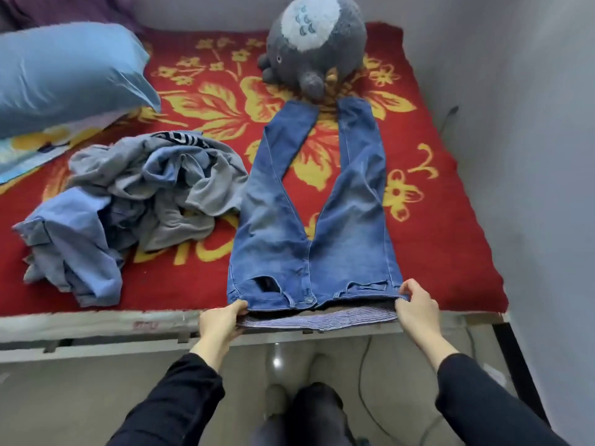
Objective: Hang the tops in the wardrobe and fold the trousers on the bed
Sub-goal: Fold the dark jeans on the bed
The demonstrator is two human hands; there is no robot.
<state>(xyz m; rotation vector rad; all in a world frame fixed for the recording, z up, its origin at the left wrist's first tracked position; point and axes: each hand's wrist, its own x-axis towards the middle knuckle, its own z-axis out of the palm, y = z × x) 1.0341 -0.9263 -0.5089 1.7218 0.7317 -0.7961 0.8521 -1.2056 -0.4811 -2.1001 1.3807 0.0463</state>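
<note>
Bed (434,252) with red flowered blanket, grey walls | blue jeans (309,220) lie flat, legs toward grey plush toy (314,40) | left hand (222,320) and right hand (415,305) each pinch a waistband corner at bed edge | crumpled tops pile (128,201) left of jeans | blue pillow (64,75) far left

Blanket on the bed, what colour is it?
The blanket is red with yellow flowers; head view.

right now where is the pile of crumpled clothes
In the head view the clothes pile lies on the red floral blanket, just left of the spread blue jeans and in front of the blue pillow.
</note>
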